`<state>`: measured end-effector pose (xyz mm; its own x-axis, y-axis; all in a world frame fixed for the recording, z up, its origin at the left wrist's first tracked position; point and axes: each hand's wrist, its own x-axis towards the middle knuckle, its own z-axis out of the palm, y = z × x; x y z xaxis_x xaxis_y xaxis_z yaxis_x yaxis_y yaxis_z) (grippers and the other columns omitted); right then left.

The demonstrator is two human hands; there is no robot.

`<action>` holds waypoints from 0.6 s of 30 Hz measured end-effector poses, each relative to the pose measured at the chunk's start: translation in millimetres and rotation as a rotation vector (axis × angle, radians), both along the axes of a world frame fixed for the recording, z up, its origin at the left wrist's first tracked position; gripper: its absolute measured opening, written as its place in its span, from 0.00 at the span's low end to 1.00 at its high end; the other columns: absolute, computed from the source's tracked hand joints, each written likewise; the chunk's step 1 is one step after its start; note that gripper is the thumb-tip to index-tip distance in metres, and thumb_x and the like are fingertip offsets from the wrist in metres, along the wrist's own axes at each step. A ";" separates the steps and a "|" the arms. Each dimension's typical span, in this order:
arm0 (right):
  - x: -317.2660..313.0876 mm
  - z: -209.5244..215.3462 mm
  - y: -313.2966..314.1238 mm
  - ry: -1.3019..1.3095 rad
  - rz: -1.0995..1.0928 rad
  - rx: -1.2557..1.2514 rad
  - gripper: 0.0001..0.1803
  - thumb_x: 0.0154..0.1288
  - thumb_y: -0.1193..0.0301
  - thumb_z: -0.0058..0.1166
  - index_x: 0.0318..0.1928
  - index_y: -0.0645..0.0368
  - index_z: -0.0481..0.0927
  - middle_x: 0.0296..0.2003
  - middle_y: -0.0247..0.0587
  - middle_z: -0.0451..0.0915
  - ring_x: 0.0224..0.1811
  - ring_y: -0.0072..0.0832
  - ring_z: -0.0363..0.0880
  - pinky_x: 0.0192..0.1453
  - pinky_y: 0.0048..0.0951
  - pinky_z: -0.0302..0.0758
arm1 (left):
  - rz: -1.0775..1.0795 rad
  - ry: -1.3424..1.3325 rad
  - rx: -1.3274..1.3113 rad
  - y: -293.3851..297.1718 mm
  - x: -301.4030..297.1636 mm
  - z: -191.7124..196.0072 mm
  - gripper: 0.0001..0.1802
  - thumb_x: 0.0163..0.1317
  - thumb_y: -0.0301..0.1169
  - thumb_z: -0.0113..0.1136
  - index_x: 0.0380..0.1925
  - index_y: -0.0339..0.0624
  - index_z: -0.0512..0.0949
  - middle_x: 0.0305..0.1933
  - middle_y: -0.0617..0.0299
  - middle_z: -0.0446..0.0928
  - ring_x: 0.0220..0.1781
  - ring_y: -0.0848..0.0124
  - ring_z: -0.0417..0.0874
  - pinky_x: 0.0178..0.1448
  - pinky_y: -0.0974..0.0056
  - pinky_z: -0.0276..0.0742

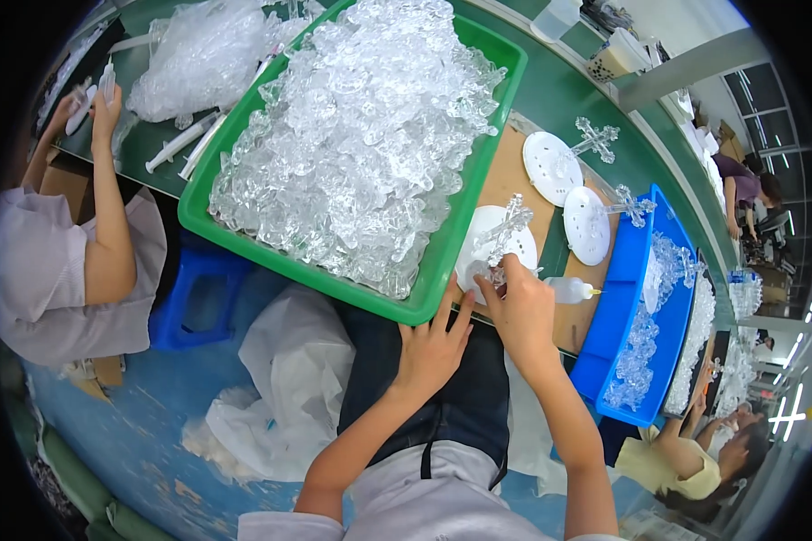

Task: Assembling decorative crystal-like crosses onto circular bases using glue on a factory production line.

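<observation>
A green tray (438,261) heaped with several clear plastic cross pieces (361,135) lies in front of me. My left hand (433,347) rests flat against the tray's near corner, fingers spread, holding nothing. My right hand (517,302) pinches the foot of an upright clear cross (507,227) standing on a white round disc (492,225). A small clear squeeze bottle (570,288) with a yellow tip lies just right of that hand. Two more white discs (550,167) (586,225) each carry an upright clear cross (597,140) (632,206).
A blue bin (618,307) with clear pieces sits at right. A clear plastic bag (198,59) lies on the green belt at back left. A person in grey (54,261) works at left; another person (686,451) sits lower right. White bag (289,388) and blue stool (198,302) below.
</observation>
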<state>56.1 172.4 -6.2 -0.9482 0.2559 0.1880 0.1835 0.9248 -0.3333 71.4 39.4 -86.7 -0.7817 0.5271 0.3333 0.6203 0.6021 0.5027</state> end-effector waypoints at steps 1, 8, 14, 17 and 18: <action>-0.3 -0.7 -0.8 -0.007 0.004 0.003 0.15 0.53 0.69 0.64 0.30 0.63 0.70 0.22 0.46 0.79 0.21 0.38 0.80 0.25 0.34 0.73 | 0.004 -0.007 0.003 -0.2 0.0 -1.2 0.30 0.57 0.37 0.60 0.61 0.50 0.69 0.71 0.52 0.56 0.69 0.52 0.58 0.65 0.37 0.53; 2.0 0.4 3.8 -0.010 0.048 0.053 0.15 0.54 0.69 0.64 0.28 0.64 0.70 0.22 0.49 0.78 0.22 0.39 0.79 0.26 0.35 0.72 | 0.007 0.017 0.019 -2.5 -0.1 -5.6 0.30 0.57 0.37 0.60 0.62 0.53 0.68 0.69 0.51 0.57 0.68 0.51 0.59 0.63 0.36 0.53; -1.2 6.2 -2.9 -0.032 0.007 0.028 0.16 0.52 0.69 0.65 0.26 0.64 0.70 0.19 0.49 0.77 0.20 0.41 0.78 0.25 0.35 0.72 | 0.007 0.042 0.021 -1.9 -1.0 -5.5 0.28 0.58 0.38 0.59 0.60 0.53 0.70 0.72 0.49 0.53 0.69 0.50 0.58 0.65 0.40 0.52; -4.4 8.6 3.5 -0.047 0.023 -0.015 0.16 0.52 0.69 0.65 0.25 0.64 0.70 0.17 0.50 0.76 0.20 0.43 0.78 0.25 0.37 0.72 | -0.010 0.017 0.048 -1.6 -2.1 -2.6 0.29 0.58 0.38 0.59 0.61 0.51 0.69 0.72 0.48 0.53 0.70 0.50 0.58 0.65 0.40 0.52; -6.2 9.0 5.9 -0.051 0.079 -0.051 0.16 0.51 0.68 0.66 0.24 0.64 0.71 0.17 0.50 0.76 0.20 0.44 0.78 0.25 0.37 0.72 | -0.021 -0.005 0.068 -1.7 -2.5 -2.0 0.29 0.58 0.38 0.59 0.61 0.48 0.69 0.72 0.48 0.53 0.70 0.50 0.57 0.65 0.40 0.51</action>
